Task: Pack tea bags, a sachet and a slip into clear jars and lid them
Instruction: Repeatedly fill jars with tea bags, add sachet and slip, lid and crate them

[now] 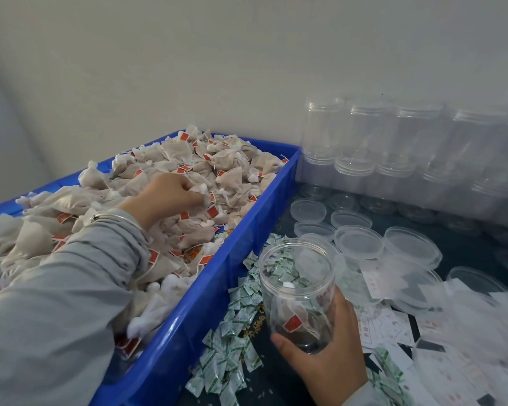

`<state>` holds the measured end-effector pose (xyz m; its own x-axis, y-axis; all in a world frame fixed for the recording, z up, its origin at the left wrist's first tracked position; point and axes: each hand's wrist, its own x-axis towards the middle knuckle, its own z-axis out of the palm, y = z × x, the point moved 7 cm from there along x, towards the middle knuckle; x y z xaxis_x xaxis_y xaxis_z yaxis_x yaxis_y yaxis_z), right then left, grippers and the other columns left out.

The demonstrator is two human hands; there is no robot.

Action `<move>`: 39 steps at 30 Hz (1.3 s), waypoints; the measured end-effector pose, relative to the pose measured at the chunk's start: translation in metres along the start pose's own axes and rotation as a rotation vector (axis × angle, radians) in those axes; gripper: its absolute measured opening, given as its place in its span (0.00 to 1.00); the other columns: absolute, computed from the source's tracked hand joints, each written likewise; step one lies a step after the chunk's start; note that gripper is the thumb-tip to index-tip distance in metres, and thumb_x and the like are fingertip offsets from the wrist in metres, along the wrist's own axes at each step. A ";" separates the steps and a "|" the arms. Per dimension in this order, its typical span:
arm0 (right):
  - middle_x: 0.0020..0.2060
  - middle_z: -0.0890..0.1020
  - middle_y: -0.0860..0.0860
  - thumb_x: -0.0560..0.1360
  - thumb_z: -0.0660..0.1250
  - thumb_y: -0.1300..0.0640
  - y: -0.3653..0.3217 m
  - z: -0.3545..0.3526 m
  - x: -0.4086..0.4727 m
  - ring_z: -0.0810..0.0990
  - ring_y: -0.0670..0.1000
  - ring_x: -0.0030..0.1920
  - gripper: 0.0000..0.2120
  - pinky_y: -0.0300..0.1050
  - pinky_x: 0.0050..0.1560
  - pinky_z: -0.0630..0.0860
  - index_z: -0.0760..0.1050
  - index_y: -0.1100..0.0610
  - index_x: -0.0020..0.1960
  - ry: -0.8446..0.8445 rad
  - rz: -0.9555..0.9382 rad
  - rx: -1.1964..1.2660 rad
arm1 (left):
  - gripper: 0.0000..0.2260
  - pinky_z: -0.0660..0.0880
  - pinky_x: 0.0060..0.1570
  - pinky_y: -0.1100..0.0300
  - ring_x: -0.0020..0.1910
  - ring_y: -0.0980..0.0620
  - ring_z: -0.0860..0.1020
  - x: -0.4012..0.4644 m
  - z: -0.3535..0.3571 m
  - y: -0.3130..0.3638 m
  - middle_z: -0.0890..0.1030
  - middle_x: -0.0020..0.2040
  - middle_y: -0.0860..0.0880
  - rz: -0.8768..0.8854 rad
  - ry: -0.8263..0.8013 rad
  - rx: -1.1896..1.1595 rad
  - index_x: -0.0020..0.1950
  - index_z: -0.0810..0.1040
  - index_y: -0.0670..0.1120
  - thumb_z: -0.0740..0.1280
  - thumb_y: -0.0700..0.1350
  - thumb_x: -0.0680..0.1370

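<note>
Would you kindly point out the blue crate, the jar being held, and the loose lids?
Blue crate point(241, 230), head view, on its bare right wall.
Jar point(298, 276), head view, on its clear side wall below the rim.
Loose lids point(359, 241), head view, on one upturned lid's centre.

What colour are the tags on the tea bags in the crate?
Red, on the tea bags in the blue crate; head view.

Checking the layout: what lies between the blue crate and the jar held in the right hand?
In the head view, green-and-white sachets lie scattered between the blue crate and the jar.
</note>
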<state>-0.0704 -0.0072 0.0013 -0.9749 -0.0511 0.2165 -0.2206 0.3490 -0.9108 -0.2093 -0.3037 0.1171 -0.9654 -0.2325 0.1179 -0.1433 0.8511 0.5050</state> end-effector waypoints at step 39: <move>0.61 0.69 0.40 0.50 0.75 0.34 -0.001 0.000 -0.002 0.69 0.37 0.62 0.52 0.42 0.61 0.74 0.57 0.39 0.69 0.031 -0.023 0.006 | 0.08 0.77 0.55 0.49 0.49 0.45 0.80 -0.031 -0.001 0.058 0.84 0.48 0.49 0.116 -0.006 -0.572 0.39 0.81 0.54 0.68 0.43 0.76</move>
<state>-0.0680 -0.0073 0.0013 -0.9683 -0.0302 0.2481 -0.2433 0.3426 -0.9074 -0.1873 -0.2473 0.1437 -0.9693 -0.1484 0.1958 0.1023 0.4811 0.8707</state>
